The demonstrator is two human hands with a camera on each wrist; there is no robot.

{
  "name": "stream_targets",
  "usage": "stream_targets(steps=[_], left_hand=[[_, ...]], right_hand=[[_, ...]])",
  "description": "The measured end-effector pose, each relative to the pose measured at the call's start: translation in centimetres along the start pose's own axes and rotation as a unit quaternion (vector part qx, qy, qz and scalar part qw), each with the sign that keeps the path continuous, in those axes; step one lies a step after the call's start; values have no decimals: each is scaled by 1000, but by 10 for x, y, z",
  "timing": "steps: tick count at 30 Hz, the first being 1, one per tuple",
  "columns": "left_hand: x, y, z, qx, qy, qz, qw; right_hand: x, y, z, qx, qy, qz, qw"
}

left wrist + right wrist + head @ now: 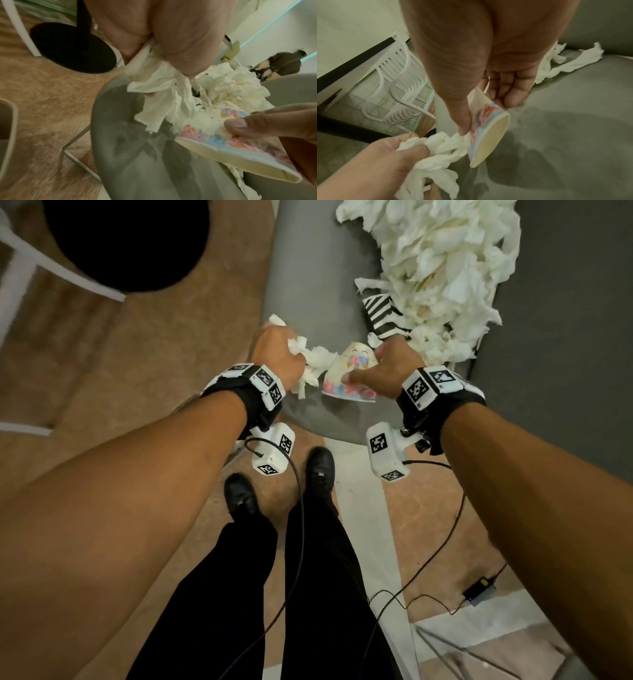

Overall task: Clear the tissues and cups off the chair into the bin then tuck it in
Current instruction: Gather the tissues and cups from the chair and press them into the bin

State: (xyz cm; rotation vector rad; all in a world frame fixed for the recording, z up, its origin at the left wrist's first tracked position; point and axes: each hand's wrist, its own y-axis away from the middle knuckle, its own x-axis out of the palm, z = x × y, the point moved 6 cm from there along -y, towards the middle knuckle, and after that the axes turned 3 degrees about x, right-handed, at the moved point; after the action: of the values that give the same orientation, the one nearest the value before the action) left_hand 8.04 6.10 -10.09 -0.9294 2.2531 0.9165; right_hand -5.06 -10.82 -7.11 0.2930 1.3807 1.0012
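Note:
A grey chair seat (pixel 308 285) carries a big heap of white tissues (pixel 442 268) and a black-and-white striped cup (pixel 382 314) half under that heap. My left hand (pixel 281 350) grips a crumpled bunch of tissues (pixel 318 361) over the seat's near edge; the same bunch (pixel 163 97) hangs below its fingers in the left wrist view. My right hand (pixel 390 361) pinches a squashed paper cup (pixel 349 374) with a pastel print, thumb on one side and fingers on the other (pixel 488 135). The bin is not in view.
A black round stand base (pixel 126 241) sits on the brown carpet (pixel 120 371) to the left, beside white chair legs (pixel 20 268). Cables (pixel 428 577) trail on the floor near my black shoes (pixel 318 470). A stack of white plastic chairs (pixel 399 86) stands nearby.

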Motion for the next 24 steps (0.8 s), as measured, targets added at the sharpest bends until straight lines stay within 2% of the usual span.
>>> stream_targets(steps=[4, 7, 9, 12, 15, 17, 19, 21, 23, 24], left_hand=[[-3, 2, 26, -14, 1, -2, 1000], [8, 2, 34, 26, 7, 51, 998], [15, 1, 37, 51, -31, 96, 994], [16, 5, 51, 46, -72, 120, 989], [-9, 19, 79, -12, 8, 51, 999], [-25, 33, 113, -82, 52, 18, 995], [-35, 50, 159, -163, 107, 17, 981], [-38, 67, 202, -242, 179, 31, 953], [-36, 78, 242, -287, 197, 41, 937], [-31, 82, 261, -304, 162, 48, 937]], right_hand=[[16, -1, 30, -39, 32, 7, 999], [31, -5, 45, -64, 56, 27, 996], [37, -8, 52, -74, 71, 36, 994], [44, -10, 67, -105, 92, 50, 989], [62, -6, 90, -136, 65, 72, 986], [88, 1, 109, -147, 39, 103, 983], [126, 11, 130, -165, 43, 135, 976], [165, 19, 148, -184, 73, 142, 970], [205, 23, 156, -184, 98, 143, 967], [224, 23, 158, -182, 110, 141, 967]])
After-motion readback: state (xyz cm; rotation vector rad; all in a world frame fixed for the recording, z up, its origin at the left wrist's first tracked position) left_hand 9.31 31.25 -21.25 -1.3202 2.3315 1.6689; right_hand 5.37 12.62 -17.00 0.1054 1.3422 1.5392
